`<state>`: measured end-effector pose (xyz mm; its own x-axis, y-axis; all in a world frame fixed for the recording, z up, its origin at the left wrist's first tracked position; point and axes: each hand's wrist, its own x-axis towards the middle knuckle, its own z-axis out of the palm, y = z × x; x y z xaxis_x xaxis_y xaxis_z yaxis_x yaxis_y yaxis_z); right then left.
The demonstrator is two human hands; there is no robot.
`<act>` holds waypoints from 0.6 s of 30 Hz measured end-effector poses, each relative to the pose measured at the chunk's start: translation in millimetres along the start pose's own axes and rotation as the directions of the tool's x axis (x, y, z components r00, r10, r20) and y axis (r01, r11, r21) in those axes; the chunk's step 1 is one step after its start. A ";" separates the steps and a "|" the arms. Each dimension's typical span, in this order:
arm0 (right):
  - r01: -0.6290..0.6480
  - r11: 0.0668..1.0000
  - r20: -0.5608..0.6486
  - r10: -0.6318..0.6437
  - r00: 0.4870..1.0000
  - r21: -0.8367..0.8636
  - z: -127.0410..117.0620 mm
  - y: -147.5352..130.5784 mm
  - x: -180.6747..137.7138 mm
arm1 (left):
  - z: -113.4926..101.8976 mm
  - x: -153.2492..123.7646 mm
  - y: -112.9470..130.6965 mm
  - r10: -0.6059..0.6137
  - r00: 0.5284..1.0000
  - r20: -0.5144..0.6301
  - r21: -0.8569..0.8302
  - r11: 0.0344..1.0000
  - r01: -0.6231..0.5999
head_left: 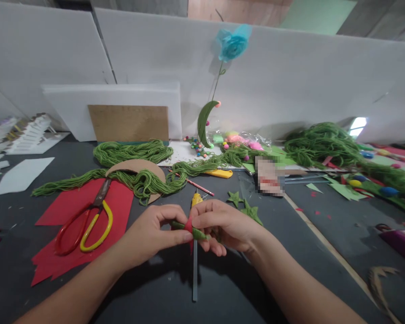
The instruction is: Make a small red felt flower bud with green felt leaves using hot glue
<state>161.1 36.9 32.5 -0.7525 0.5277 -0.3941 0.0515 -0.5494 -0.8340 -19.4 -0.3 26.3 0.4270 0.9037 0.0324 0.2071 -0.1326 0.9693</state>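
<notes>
Between my two hands is a small green pointed piece (200, 234), like the green stars nearby in texture, with a red strip (189, 225) across its middle. My left hand (151, 227) pinches its left side between thumb and fingers. My right hand (231, 225) pinches at the red strip, its lower fingers curled loosely underneath. Part of the piece is hidden by my fingers. Below and behind the hands lie a yellow-ended tool (196, 198) and a narrow grey strip (195, 279); whether they are joined is hidden. Two green stars (235, 198) lie just beyond my right hand.
Scissors (99, 202) with red and yellow handles rest on red paper (121, 211) at left. Green yarn bundles (131, 153) and a tan card piece (138, 167) lie behind. A green crescent (204, 123) and blue flower (234, 43) stand against the white wall.
</notes>
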 end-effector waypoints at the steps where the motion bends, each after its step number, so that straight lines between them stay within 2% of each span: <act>1: 0.010 1.000 0.007 -0.010 1.000 0.025 0.8 1.0 1.2 | 0.3 -0.3 0.8 0.016 1.000 -0.022 0.014 1.000 -0.016; 6: 0.071 0.993 -0.009 -0.071 0.997 0.098 3.4 6.5 6.1 | 2.3 -2.1 3.3 0.150 0.973 -0.177 0.096 0.986 -0.135; 10: 0.097 0.992 -0.060 -0.092 0.994 0.082 5.3 7.9 7.1 | 4.1 -2.4 -0.4 0.169 0.943 -0.287 0.082 0.985 -0.152; 12: 0.097 0.995 -0.098 -0.095 0.991 0.020 7.1 8.3 7.9 | 4.9 -1.8 -2.6 0.123 0.923 -0.364 0.020 0.992 -0.124; 14: 0.098 0.990 -0.153 -0.113 0.982 -0.105 8.7 9.2 9.3 | 5.7 -0.9 -4.6 0.017 0.911 -0.413 -0.100 0.993 -0.064; 18: 0.127 0.910 -0.220 -0.228 0.948 -0.395 8.3 12.4 13.2 | 6.5 1.5 -7.7 -0.187 0.891 -0.413 -0.370 0.929 0.024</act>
<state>146.3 31.7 20.1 -0.5810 0.7683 -0.2686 0.2109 -0.1766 -0.9614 -14.6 -0.5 17.4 -0.0213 0.9984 -0.0523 -0.1227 0.0493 0.9912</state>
